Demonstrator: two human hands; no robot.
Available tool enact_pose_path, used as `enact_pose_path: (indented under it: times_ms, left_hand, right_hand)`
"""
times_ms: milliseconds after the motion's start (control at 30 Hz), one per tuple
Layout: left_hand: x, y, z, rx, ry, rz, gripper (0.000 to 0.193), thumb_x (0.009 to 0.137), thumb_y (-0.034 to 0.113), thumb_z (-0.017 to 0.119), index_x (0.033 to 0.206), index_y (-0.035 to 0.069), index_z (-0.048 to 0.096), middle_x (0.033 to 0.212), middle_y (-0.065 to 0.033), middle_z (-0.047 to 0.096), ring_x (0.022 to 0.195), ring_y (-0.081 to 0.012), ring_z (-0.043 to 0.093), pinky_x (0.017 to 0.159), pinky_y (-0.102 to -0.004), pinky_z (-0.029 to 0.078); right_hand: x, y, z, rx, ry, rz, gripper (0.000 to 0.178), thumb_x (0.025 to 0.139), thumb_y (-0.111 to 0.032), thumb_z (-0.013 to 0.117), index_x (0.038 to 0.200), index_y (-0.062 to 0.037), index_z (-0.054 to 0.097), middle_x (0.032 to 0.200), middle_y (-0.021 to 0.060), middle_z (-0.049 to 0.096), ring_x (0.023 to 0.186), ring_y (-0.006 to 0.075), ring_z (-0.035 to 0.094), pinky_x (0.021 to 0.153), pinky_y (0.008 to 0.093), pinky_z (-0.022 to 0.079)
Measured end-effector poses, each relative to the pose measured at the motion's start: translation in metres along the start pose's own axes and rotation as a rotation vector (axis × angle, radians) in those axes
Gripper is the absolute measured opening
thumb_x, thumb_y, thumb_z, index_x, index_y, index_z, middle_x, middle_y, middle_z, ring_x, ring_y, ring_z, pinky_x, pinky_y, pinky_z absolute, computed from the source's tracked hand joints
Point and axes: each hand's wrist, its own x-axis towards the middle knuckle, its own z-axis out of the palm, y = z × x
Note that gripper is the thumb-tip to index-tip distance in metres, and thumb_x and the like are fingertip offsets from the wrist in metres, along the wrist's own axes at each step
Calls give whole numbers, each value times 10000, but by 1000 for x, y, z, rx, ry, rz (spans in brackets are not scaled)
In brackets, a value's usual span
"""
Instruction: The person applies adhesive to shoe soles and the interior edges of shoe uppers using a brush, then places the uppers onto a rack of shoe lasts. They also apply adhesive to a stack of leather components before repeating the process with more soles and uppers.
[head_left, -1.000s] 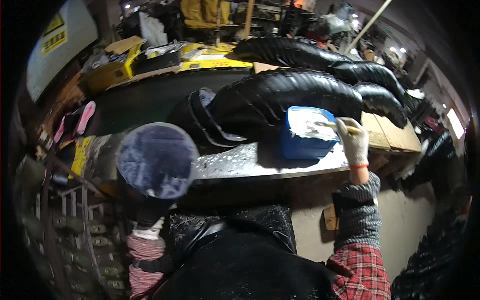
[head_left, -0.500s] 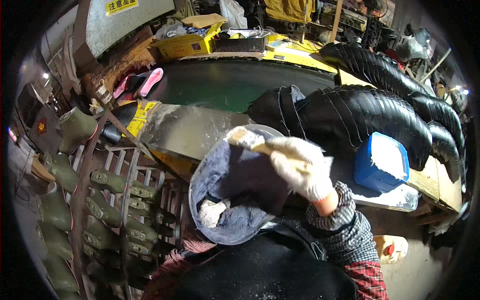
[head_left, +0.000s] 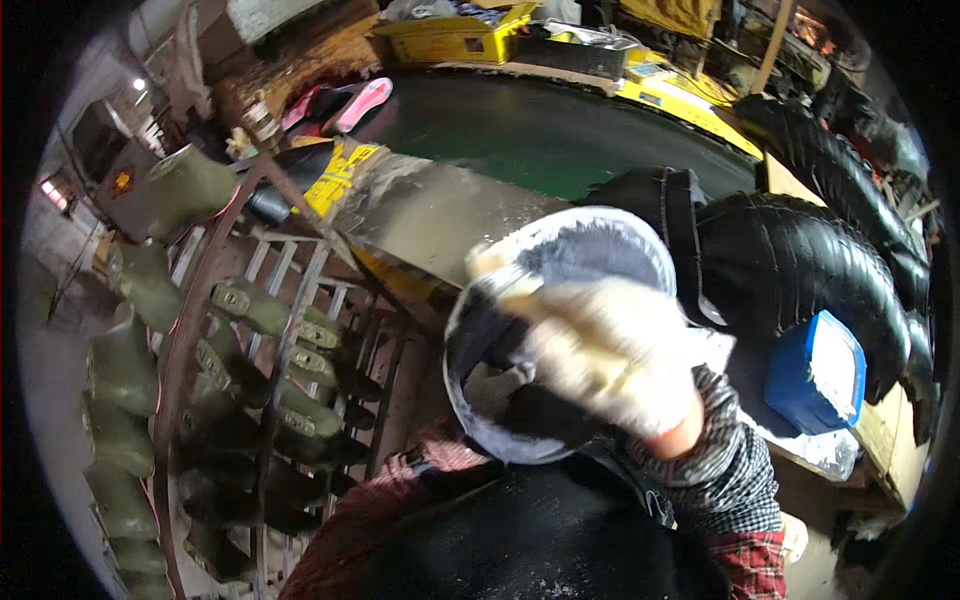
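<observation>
My right hand [head_left: 610, 350], in a pale work glove and smeared by motion, is closed round what looks like a brush [head_left: 490, 265] with a pale wooden handle. It is over the mouth of a round bucket-like container [head_left: 455, 385] with a whitish rim and a dark bluish-grey inside. A greyish-white, cloth-like lump [head_left: 495, 388] lies inside, low on the left. My left forearm in a red sleeve [head_left: 430, 460] reaches toward the container's near left side, and the hand at its end is hidden.
Dark green boot shapes [head_left: 250, 305] sit on a metal rack [head_left: 270, 400] at left. A dark green belt-like surface [head_left: 470, 130] stretches behind the container. Stacked black rubber pieces [head_left: 800, 250] and a blue tub [head_left: 815, 375] with white contents stand at right. Pink-edged soles [head_left: 360, 105] lie far left.
The view has shifted, so surroundings appear further left or right than before. My right hand with the brush has come lower, over the container's mouth, covering more of it. The container looks tilted differently.
</observation>
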Motion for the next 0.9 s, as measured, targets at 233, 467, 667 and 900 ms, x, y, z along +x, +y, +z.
enact_pose_path:
  times_ms: [233,467,667,900]
  left_hand:
    - [-2,82,4,185,52,316,361,937,143,535,1258,-21,535,1271,-132,578,1172,-226,563,1021,-344,440]
    - [-4,110,5,331,26,395,361,935,134,539,1263,-19,531,1275,-133,574,1175,-226,561,1023,-343,439]
    - [-19,72,4,320,6,355,362,934,126,542,1266,-18,528,1279,-134,571,1178,-225,559,1025,-343,438]
    - [-38,66,-1,348,103,494,364,932,116,545,1270,-17,524,1283,-136,568,1182,-225,556,1026,-342,436]
  right_hand:
    - [-28,-55,-18,323,-373,-192,267,835,-261,688,978,-36,672,791,89,631,678,237,628,594,320,513]
    - [-97,-19,-64,410,261,850,143,876,-40,635,990,37,673,888,120,708,786,116,659,681,245,543]
    - [-96,22,-72,57,65,617,137,906,-61,605,980,29,675,872,137,694,737,150,648,642,263,520]
    - [-84,40,-69,-277,245,-171,214,894,-132,640,1010,48,644,794,92,658,675,194,638,619,325,528]
